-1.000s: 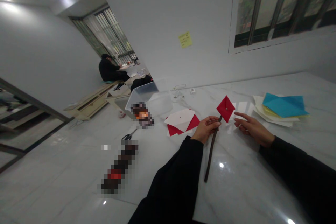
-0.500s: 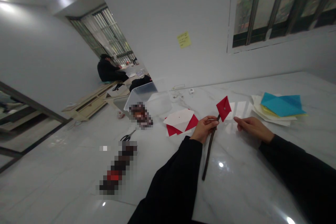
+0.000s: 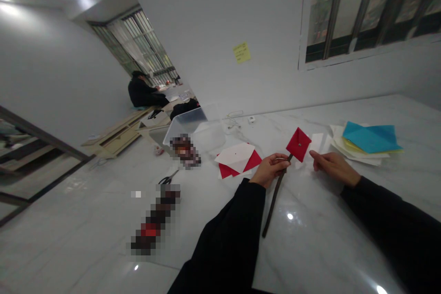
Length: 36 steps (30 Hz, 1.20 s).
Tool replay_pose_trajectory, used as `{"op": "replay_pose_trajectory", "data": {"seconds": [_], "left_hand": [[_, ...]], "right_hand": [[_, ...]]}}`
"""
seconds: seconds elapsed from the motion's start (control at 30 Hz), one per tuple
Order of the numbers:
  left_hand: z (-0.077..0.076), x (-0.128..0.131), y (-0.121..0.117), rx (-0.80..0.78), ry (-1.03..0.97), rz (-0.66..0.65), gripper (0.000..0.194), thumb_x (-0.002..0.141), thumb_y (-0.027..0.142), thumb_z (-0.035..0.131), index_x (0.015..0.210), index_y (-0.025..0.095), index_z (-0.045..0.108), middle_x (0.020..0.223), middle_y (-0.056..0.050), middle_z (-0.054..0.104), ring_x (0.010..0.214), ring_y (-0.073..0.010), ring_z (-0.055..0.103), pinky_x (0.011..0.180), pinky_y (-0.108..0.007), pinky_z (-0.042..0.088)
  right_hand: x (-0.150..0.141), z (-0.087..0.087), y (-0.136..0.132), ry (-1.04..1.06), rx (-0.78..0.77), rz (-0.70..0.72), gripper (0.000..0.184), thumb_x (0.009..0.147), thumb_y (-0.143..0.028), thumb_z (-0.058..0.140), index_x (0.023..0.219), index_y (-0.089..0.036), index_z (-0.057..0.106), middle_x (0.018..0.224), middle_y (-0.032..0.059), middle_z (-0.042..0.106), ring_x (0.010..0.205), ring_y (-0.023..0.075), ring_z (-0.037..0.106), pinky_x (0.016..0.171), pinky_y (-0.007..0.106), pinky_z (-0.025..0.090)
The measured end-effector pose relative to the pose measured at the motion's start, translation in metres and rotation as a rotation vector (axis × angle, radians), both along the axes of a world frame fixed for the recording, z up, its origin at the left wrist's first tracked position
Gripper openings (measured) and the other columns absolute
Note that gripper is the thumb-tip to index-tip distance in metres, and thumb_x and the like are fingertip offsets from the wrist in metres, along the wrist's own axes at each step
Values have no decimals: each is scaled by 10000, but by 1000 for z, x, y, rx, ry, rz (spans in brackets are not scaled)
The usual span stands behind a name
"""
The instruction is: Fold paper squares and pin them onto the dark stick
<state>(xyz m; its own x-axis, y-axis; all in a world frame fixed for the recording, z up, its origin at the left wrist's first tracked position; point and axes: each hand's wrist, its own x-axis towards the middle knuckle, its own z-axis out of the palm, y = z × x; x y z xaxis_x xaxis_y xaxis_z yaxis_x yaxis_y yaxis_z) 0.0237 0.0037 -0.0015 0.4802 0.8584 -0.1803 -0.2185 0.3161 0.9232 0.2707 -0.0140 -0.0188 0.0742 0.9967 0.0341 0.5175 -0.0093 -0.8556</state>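
My left hand (image 3: 272, 170) is closed around the upper part of a dark stick (image 3: 274, 203). A red folded-paper pinwheel head (image 3: 298, 144) with a small pin at its middle sits at the stick's top. The stick leans, its lower end toward me. Just right of the red paper is my right hand (image 3: 334, 167), a finger stretched toward its edge and the others partly curled. Nothing shows in that hand; whether the finger touches the paper I cannot tell. Left of my left hand lie white paper (image 3: 234, 156) and red paper (image 3: 255, 160).
Blue sheets (image 3: 372, 137) lie on pale and yellow ones at the right. Scissors (image 3: 167, 180) lie on the left, near two blurred-out items. A clear plastic bin (image 3: 186, 121) stands behind. A yellow note (image 3: 241, 52) is on the wall. Another person (image 3: 143, 89) sits far off.
The pinwheel head has moved slightly right and turned, showing more of its face. The stick's lower end has shifted a little left. My right hand has barely moved.
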Motion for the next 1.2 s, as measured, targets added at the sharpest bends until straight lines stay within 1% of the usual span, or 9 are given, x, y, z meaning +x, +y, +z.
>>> {"op": "replay_pose_trajectory", "data": {"seconds": [0.07, 0.27, 0.37, 0.6, 0.77, 0.87, 0.93, 1.0, 1.2], "left_hand": [[-1, 0, 1, -11, -30, 26, 505, 565, 351, 906, 968, 156, 672, 885, -47, 687, 702, -95, 576, 709, -261, 405], [3, 0, -1, 5, 42, -48, 484, 581, 358, 895, 963, 154, 679, 871, -50, 683, 687, -100, 575, 698, -268, 404], [5, 0, -2, 30, 91, -84, 492, 580, 368, 892, 974, 155, 688, 865, -50, 682, 686, -105, 577, 687, -268, 396], [4, -1, -1, 14, 47, -60, 486, 579, 371, 893, 952, 148, 677, 866, -42, 670, 689, -99, 572, 674, -257, 387], [2, 0, -1, -12, 36, -25, 508, 549, 367, 908, 945, 147, 676, 867, -41, 676, 696, -100, 574, 684, -263, 390], [-1, 0, 1, -4, -14, 11, 500, 568, 345, 903, 965, 151, 669, 863, -36, 675, 697, -98, 577, 691, -264, 395], [-3, 0, 2, -4, -38, 32, 495, 582, 333, 898, 980, 152, 665, 863, -33, 677, 689, -92, 574, 696, -262, 397], [-3, 0, 2, -12, -50, 47, 494, 586, 326, 897, 984, 151, 663, 863, -33, 679, 685, -88, 571, 708, -264, 404], [1, -1, -1, -19, -27, 31, 492, 581, 325, 900, 976, 149, 665, 863, -38, 680, 695, -94, 579, 697, -258, 398]], "right_hand": [[0, 1, 0, -74, 25, 32, 631, 851, -741, 448, 639, -194, 681, 544, 34, 591, 532, 182, 538, 528, 299, 374], [-2, 9, -3, 34, 164, -102, 647, 836, -709, 518, 1215, -195, 620, 627, 22, 635, 588, 199, 577, 542, 295, 423], [-2, 13, -4, 71, 207, -80, 722, 830, -700, 548, 1343, -192, 544, 671, 32, 658, 596, 197, 586, 556, 298, 442], [1, 2, 2, -38, 122, 36, 625, 862, -697, 488, 1116, -168, 702, 716, 68, 681, 621, 202, 598, 580, 306, 436], [0, -2, 2, 69, 91, -6, 735, 861, -686, 507, 1386, -172, 519, 717, 27, 667, 581, 169, 546, 567, 292, 414], [-4, 1, 0, 177, -70, 137, 675, 871, -731, 432, 1055, -149, 718, 648, 24, 604, 527, 138, 474, 510, 275, 353], [-8, 2, -3, 205, -167, 247, 714, 880, -749, 376, 754, -140, 727, 573, 16, 526, 505, 126, 435, 497, 274, 313], [-12, 2, -5, 195, -173, 281, 702, 884, -739, 388, 666, -145, 692, 551, 4, 485, 506, 119, 416, 504, 272, 296], [-12, 2, -4, 207, 43, 79, 538, 860, -676, 523, 951, -166, 668, 636, -2, 524, 563, 131, 445, 503, 252, 334]]}}
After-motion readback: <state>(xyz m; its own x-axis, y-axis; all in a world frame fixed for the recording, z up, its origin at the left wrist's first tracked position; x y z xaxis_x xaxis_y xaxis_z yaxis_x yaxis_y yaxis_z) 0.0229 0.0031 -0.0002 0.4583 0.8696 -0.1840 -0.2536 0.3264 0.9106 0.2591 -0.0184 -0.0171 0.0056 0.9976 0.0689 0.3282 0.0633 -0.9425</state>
